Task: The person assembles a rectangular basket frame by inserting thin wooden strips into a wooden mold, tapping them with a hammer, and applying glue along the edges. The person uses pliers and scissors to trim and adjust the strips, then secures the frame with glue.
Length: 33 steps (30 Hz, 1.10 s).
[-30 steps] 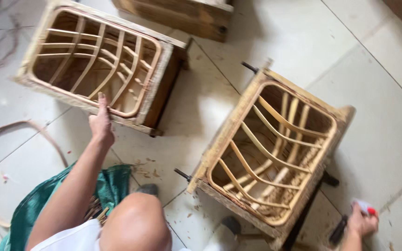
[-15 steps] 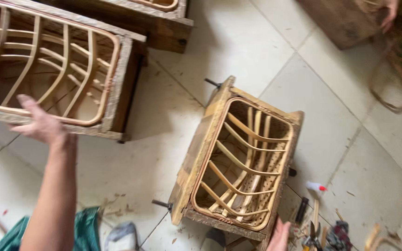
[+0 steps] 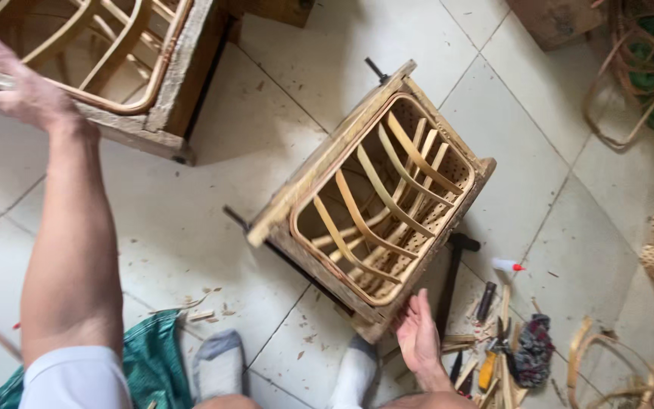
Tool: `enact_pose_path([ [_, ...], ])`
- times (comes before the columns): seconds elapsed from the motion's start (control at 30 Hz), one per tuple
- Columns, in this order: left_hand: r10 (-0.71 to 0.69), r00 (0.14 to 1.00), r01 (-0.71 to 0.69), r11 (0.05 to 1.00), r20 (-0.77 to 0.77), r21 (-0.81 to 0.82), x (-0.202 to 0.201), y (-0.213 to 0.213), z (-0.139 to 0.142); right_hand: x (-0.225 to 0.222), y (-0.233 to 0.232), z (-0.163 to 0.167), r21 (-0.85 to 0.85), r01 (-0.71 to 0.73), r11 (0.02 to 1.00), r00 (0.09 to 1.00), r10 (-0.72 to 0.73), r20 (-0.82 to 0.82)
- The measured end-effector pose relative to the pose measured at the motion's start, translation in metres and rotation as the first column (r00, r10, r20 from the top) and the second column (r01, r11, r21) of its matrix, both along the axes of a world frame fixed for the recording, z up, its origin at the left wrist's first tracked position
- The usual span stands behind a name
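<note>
Rattan-ribbed wooden frame box (image 3: 376, 201) sits tilted on the pale tiled floor (image 3: 191, 227) at centre of my head view. My right hand (image 3: 420, 335) rests open against its lower corner at five o'clock, gripping nothing. My left hand (image 3: 20, 89), at ten o'clock, curls over the edge of a second wooden frame (image 3: 126, 76). I judge the tilted box could roll off its corner, since one flat palm steadies it. Loose hand tools (image 3: 486, 356) at four o'clock could snag it.
</note>
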State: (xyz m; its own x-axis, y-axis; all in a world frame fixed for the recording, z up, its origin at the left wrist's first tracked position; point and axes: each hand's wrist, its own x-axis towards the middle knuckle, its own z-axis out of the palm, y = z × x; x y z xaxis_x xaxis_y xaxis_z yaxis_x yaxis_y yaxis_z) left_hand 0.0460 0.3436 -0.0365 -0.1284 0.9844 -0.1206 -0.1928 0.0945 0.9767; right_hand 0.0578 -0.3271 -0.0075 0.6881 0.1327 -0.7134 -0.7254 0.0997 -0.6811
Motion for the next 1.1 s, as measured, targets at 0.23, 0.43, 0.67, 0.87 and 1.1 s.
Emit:
enact_pose_path([
  [0.23, -0.64, 0.558, 0.628, 0.742, -0.529, -0.235, -0.099, -0.06, -0.016, -0.005, 0.041, -0.016, -0.115, -0.569, 0.815, 0.808, 0.579, 0.109],
  [0.43, -0.149, -0.329, 0.762, 0.542, -0.932, -0.356, -0.341, -0.251, -0.062, 0.055, 0.033, 0.021, -0.203, -0.807, 0.554, 0.583, 0.801, -0.133],
  [0.67, -0.347, -0.805, 0.173, 0.638, -0.481, -0.75, -0.384, -0.315, -0.093, 0.175, 0.037, 0.067, -0.837, -0.189, 0.514, 0.477, 0.793, 0.379],
  [0.87, -0.464, -0.755, 0.131, 0.586, -0.464, -0.799, -0.351, -0.3, -0.072, 0.272, 0.032, 0.022, -0.882, 0.08, 0.464, 0.283, 0.838, 0.467],
  [1.1, -0.672, -0.543, 0.142, 0.518, -0.504, -0.844, -0.35, -0.313, -0.057, 0.292, 0.07, -0.024, -0.952, -0.101, 0.288, 0.365, 0.901, 0.234],
])
